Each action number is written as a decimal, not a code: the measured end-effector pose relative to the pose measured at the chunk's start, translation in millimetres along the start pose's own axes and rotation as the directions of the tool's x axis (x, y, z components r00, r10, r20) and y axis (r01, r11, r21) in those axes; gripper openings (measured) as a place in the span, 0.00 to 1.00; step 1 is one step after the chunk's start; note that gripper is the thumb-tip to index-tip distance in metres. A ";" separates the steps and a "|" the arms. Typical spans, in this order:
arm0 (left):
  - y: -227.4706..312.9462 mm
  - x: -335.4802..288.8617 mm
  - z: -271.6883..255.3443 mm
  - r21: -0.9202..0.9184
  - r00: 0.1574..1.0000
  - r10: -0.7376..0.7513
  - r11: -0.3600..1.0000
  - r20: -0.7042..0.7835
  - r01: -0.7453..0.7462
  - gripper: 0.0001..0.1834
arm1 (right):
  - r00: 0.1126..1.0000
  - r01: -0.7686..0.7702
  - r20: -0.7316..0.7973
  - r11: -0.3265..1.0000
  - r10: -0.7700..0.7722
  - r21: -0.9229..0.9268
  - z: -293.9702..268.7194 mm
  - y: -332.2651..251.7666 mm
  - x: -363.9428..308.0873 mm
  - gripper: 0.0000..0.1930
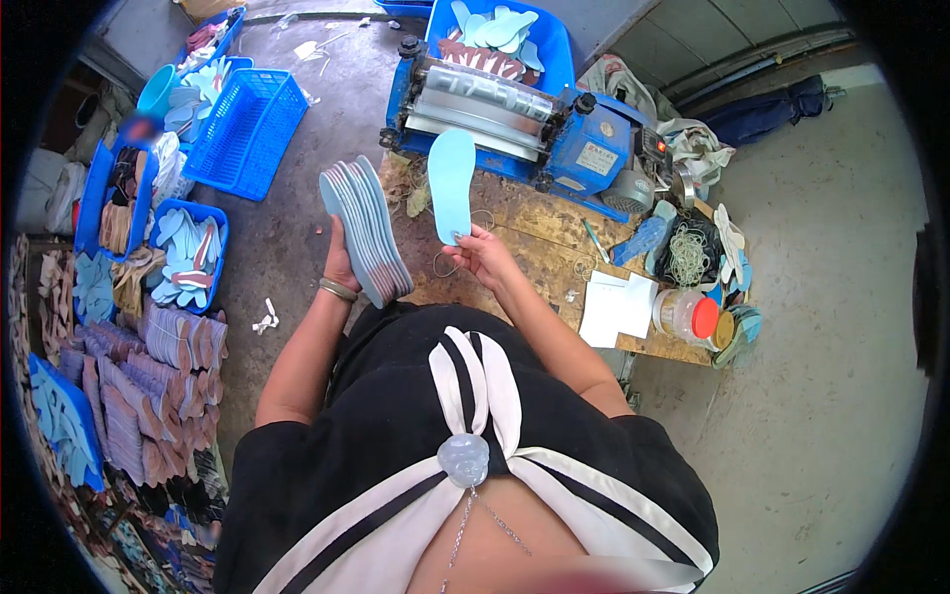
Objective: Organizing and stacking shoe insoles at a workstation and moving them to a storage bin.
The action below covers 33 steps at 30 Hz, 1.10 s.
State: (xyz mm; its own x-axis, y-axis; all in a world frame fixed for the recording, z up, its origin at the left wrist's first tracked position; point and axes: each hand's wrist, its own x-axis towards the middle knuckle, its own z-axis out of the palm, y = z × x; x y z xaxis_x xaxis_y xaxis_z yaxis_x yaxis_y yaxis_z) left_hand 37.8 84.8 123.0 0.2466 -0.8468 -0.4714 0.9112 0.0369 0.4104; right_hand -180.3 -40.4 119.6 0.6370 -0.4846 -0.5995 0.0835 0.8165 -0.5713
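My left hand (341, 259) is closed round the side of a stack of shoe insoles (366, 233), light blue and pinkish in layers, held upright left of the table's edge. Between the fingertips of my right hand (482, 254) is the end of a single light blue insole (452, 183), its flat face turned up. The insole's far end reaches the front of a blue roller machine (485, 111) with silvery rollers. A gap separates the insole from the stack.
The machine stands on a worn wooden table (534, 228) with white paper (616, 307), a red-lidded jar (683, 313) and tangled string (690, 255). Behind it, a blue bin (554, 45) holds insoles. Leftward are a blue basket (245, 134), another insole bin (216, 223) and piled insole bundles (148, 381).
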 end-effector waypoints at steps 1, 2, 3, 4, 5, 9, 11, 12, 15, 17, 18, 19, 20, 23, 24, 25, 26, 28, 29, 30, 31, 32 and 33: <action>-0.1 -0.1 -0.6 -0.003 1.000 -0.007 1.000 -0.003 0.007 0.37 | 1.000 0.005 0.008 1.000 -0.005 0.012 -0.5 -0.8 3.8 0.13; 0.0 0.0 -0.3 -0.004 1.000 -0.006 1.000 -0.003 0.006 0.37 | 1.000 0.011 0.016 1.000 -0.011 0.026 -1.0 -1.6 7.5 0.12; -0.1 0.0 0.0 -0.015 1.000 -0.004 1.000 0.006 0.004 0.37 | 1.000 0.011 0.016 1.000 -0.011 0.024 -1.5 -2.0 10.9 0.12; -0.3 0.1 0.4 -0.025 1.000 -0.001 1.000 0.015 0.002 0.37 | 0.999 0.019 0.026 0.998 -0.020 0.053 -1.7 -2.1 14.3 0.11; -0.2 -0.3 0.8 -0.036 1.000 0.002 0.999 0.024 -0.001 0.37 | 0.999 0.026 0.037 0.996 -0.029 0.082 -0.8 -2.7 17.2 0.11; 0.6 -4.5 2.3 -0.035 1.000 0.014 0.999 0.017 -0.014 0.37 | 0.997 0.031 0.065 0.995 -0.037 0.097 3.3 -6.2 29.0 0.11; 1.9 -7.7 2.8 -0.040 1.000 0.021 0.999 0.017 -0.020 0.37 | 0.998 0.030 0.057 0.994 -0.036 0.101 6.1 -8.4 36.5 0.11; 2.1 -8.5 2.2 -0.040 1.000 0.023 0.999 0.017 -0.022 0.37 | 0.998 0.029 0.059 0.995 -0.035 0.100 7.7 -10.0 41.2 0.11; 2.9 -10.6 0.1 -0.045 0.999 0.032 0.999 0.028 -0.031 0.37 | 0.997 0.027 0.075 0.993 -0.036 0.114 14.1 -17.1 56.8 0.11; 3.3 -11.2 -1.1 -0.045 0.998 0.028 0.999 0.049 -0.025 0.39 | 0.997 0.035 0.068 0.990 -0.045 0.140 18.5 -24.4 69.5 0.11; 3.0 -10.4 -3.9 -0.044 0.998 0.028 0.999 0.048 -0.026 0.39 | 0.996 0.056 0.060 0.989 -0.065 0.134 19.5 -28.8 76.8 0.12; 2.1 -8.4 -8.1 -0.042 0.998 0.015 0.999 0.056 -0.013 0.40 | 0.996 0.055 0.061 0.989 -0.064 0.135 20.0 -33.8 83.7 0.12; 2.3 -8.3 -10.0 -0.041 0.998 0.004 0.999 0.064 -0.002 0.40 | 0.996 0.067 0.047 0.988 -0.074 0.136 19.7 -38.4 91.2 0.12; 2.1 -8.3 -12.6 -0.022 0.998 0.009 1.000 0.065 -0.007 0.41 | 0.993 0.095 0.058 0.989 -0.103 0.115 17.1 -44.2 101.9 0.15; 2.3 -8.9 -12.0 -0.014 0.997 0.016 1.000 0.078 -0.015 0.41 | 0.990 0.133 0.040 0.985 -0.138 0.113 16.8 -43.1 101.4 0.16; 2.3 -9.1 -11.1 -0.014 0.997 0.016 1.000 0.077 -0.015 0.41 | 0.984 0.172 0.021 0.979 -0.175 0.111 16.3 -41.6 100.4 0.18; 2.0 -9.6 -8.8 -0.014 0.997 0.029 0.999 0.065 -0.028 0.41 | 0.984 0.172 0.021 0.979 -0.175 0.110 16.6 -38.3 97.4 0.18; 1.7 -10.0 -3.2 -0.009 0.998 0.039 0.999 0.046 -0.038 0.41 | 0.988 0.129 -0.081 0.992 -0.129 -0.016 15.1 -26.1 86.3 0.19; 1.6 -9.1 -4.2 -0.011 0.998 0.039 0.999 0.047 -0.038 0.41 | 0.988 0.129 -0.081 0.991 -0.130 -0.018 17.0 -21.3 76.1 0.19; 1.3 -7.1 -7.7 -0.004 0.998 0.024 1.000 0.063 -0.024 0.41 | 0.996 0.038 0.082 0.998 -0.033 -0.059 21.6 -17.2 63.2 0.20; 1.0 -5.0 -11.3 0.003 0.997 0.008 1.000 0.079 -0.009 0.42 | 0.969 -0.046 0.238 0.993 0.071 -0.112 26.3 -13.5 50.3 0.22; 0.4 -3.1 -14.6 0.001 0.997 0.007 1.000 0.081 -0.007 0.42 | 0.969 -0.044 0.235 0.993 0.070 -0.113 32.2 -10.3 36.3 0.22; 0.0 -1.1 -17.0 -0.025 0.991 -0.052 0.998 0.119 0.056 0.43 | 0.908 -0.131 0.381 0.982 0.175 -0.138 38.2 -6.1 23.2 0.23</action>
State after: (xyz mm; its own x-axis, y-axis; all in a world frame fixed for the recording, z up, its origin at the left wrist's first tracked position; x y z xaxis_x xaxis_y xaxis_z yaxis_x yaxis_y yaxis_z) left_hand 43.2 94.8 110.2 0.1573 -0.9048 -0.3956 0.9316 0.0030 0.3634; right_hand -136.8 -44.6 130.6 0.8851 -0.1770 -0.4304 -0.1078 0.8217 -0.5596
